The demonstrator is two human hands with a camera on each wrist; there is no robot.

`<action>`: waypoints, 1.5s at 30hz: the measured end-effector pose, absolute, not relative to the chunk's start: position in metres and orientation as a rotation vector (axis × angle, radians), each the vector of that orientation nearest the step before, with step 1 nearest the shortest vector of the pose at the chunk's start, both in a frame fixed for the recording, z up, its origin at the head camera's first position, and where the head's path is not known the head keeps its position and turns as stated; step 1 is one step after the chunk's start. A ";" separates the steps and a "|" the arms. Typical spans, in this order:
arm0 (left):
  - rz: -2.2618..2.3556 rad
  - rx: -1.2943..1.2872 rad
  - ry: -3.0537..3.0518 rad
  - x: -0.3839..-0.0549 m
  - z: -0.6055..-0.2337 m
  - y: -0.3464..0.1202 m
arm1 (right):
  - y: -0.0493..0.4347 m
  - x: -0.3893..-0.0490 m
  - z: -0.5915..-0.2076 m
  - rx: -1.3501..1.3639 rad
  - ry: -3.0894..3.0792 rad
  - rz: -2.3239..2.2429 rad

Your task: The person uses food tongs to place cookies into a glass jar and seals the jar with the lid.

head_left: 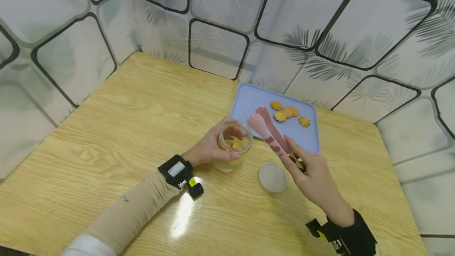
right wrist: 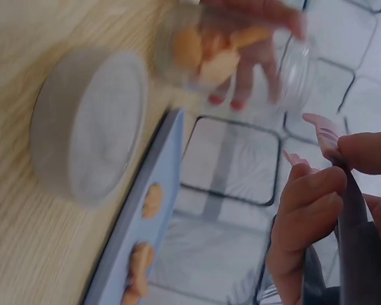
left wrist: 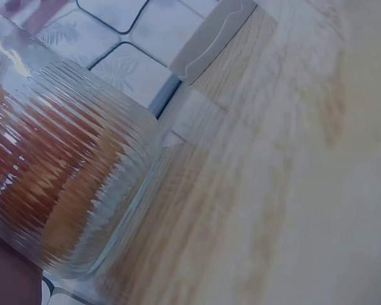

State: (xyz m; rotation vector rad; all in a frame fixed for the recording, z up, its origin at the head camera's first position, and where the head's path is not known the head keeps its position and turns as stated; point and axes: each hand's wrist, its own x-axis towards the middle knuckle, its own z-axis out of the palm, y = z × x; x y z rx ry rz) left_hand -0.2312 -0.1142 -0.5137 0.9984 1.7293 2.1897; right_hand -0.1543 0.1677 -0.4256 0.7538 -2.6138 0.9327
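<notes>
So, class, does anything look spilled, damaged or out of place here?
Nothing stands out: the visible cookies lie on the tray or inside the jar, the lid lies flat on the table, and the tongs show no clear damage.

- The ribbed wall of the glass jar (left wrist: 117, 105) blurs the cookies (head_left: 234, 144) inside; their number cannot be told, and the jar runs off the left wrist view's left edge.
- The left grip (head_left: 211, 145) has fingers partly behind the glass.
- The tongs' (head_left: 271, 140) dark handles are mostly covered by the right grip (head_left: 313, 174) in the head view and cut off below in the right wrist view.
- The blue tray (head_left: 250, 102) has its near edge partly hidden.
- The pale lid (right wrist: 108, 130) is blurred.
- The white wristband label (head_left: 176, 169) is too small to read.
</notes>
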 end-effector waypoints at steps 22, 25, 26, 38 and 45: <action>2.184 0.992 1.758 -0.230 -0.509 -0.116 | 0.177 -0.239 -0.463 0.383 -3.106 0.590; 2.171 0.983 1.773 -0.230 -0.509 -0.117 | 0.176 -0.238 -0.465 0.379 -3.122 0.603; 2.168 0.981 1.775 -0.230 -0.508 -0.117 | 0.175 -0.237 -0.465 0.385 -3.112 0.606; 2.178 0.957 1.749 -0.229 -0.511 -0.114 | 0.182 -0.225 -0.471 0.452 -2.978 0.725; 2.180 0.971 1.746 -0.230 -0.510 -0.117 | 0.181 -0.199 -0.450 0.511 -2.866 0.874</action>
